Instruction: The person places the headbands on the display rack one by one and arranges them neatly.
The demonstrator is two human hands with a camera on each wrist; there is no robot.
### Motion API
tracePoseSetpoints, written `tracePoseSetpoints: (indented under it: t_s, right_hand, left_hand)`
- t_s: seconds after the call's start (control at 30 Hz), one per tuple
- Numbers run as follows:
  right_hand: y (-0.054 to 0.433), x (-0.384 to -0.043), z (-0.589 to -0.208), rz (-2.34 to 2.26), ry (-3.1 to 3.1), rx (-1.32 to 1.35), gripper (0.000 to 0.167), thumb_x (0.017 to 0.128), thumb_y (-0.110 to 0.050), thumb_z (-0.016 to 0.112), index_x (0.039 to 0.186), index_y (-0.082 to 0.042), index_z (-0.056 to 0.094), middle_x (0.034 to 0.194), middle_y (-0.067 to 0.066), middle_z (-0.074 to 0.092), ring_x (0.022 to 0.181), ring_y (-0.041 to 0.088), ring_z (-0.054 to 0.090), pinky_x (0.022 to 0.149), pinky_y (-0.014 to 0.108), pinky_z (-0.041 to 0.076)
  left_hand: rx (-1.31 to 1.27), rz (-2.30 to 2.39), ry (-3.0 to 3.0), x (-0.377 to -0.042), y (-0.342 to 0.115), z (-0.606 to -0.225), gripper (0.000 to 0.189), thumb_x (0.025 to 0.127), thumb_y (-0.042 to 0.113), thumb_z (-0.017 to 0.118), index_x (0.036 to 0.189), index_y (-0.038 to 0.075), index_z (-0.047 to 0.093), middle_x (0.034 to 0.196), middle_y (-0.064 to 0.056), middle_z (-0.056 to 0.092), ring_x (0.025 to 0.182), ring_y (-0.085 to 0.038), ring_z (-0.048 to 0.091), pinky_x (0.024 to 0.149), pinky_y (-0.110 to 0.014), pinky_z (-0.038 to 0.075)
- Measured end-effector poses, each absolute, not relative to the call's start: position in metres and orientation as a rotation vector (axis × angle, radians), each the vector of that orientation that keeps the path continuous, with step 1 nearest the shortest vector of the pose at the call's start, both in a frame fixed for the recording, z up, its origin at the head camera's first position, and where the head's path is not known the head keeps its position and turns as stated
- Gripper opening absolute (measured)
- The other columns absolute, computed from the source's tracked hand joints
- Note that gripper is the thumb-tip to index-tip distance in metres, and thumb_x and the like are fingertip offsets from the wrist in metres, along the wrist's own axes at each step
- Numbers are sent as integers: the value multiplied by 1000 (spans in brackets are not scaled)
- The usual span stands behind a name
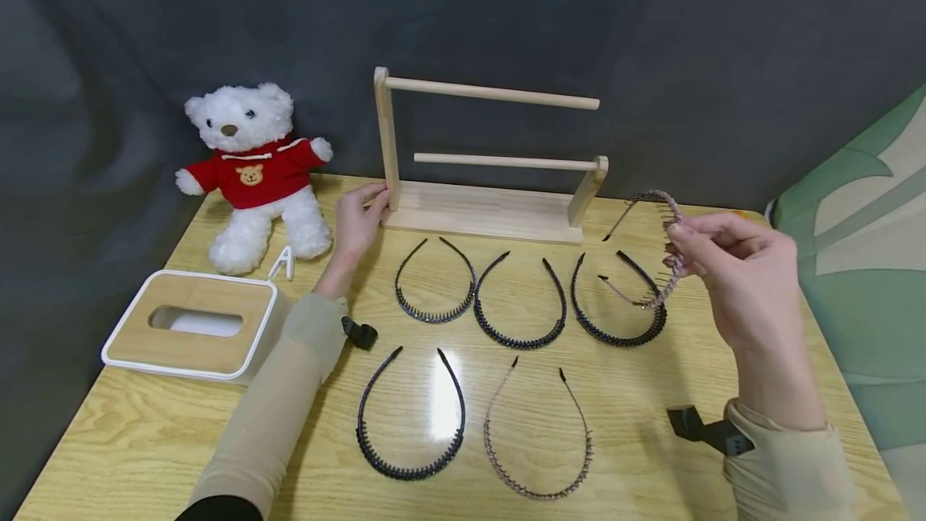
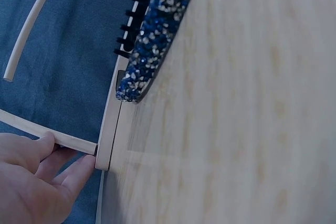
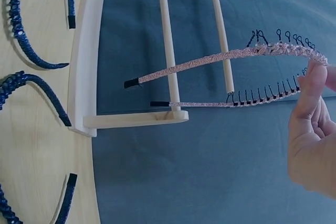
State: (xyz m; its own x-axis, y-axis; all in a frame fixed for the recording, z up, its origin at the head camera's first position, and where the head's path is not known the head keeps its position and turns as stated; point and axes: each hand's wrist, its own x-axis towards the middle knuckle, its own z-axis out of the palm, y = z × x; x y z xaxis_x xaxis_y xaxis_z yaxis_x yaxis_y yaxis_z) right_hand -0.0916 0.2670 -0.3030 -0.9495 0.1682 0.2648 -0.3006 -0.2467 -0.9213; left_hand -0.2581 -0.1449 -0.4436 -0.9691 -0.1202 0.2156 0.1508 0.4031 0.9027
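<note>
Right grip (image 1: 751, 280) pinches a glittery, arched pink headband (image 3: 236, 53).

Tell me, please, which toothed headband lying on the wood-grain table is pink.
The thin pink toothed headband at the front right; the other four lying there are dark.

2 beige sleeves (image 1: 271, 400), 2 black wrist straps (image 1: 723, 435), 1 black left-arm band (image 1: 223, 509).

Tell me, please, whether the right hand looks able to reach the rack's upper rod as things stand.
Probably yes: the upper rod ends free on the side toward the right hand, and nothing but the pink headband it pinches shows between them.
</note>
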Motion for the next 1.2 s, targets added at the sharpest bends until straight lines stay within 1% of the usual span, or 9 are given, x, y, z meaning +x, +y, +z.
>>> tracePoseSetpoints:
  t_s: [0.13,0.33,0.57,0.8,1.1,1.2]
  right_hand:
    - [265,-96,-301,2291,-1675,185,10,95,22,65,96,19,74,85,19,77,62,20,69,56,25,62]
    - [262,-103,-299,2287,-1656,184,3,93,18,72,95,20,74,82,19,76,61,21,69,55,25,62]
    - [255,-111,-293,2274,-1649,193,5,94,19,69,93,19,74,79,19,75,59,21,69,55,25,62]
    - [250,-118,-288,2279,-1626,199,4,94,18,71,92,19,74,78,19,75,58,20,67,53,24,61]
    - [248,-128,-283,2271,-1621,189,6,94,17,71,91,18,76,76,17,74,54,18,64,51,23,60]
    - [249,-133,-280,2276,-1633,195,4,94,15,73,92,18,76,77,16,75,54,18,64,51,23,61]
  left_hand:
    - [-27,-1586,-2415,-258,-146,-444,25,109,11,67,127,-3,77,121,-22,76,101,-30,75,67,-7,52]
    - [-20,-1588,-2424,-259,-145,-445,25,108,12,67,127,-2,77,120,-21,76,102,-30,76,67,-8,53]
    - [-16,-1615,-2423,-258,-144,-442,26,109,12,67,127,-3,77,121,-22,76,103,-30,75,67,-8,54]
    - [-20,-1626,-2425,-258,-144,-443,26,109,13,67,128,-2,77,121,-22,76,103,-30,75,69,-10,56]
    - [-7,-1629,-2419,-259,-145,-444,26,109,13,67,127,-3,77,121,-22,76,102,-28,74,68,-9,54]
    - [-6,-1625,-2415,-258,-146,-444,26,109,12,67,126,-3,77,121,-22,76,102,-28,74,68,-8,53]
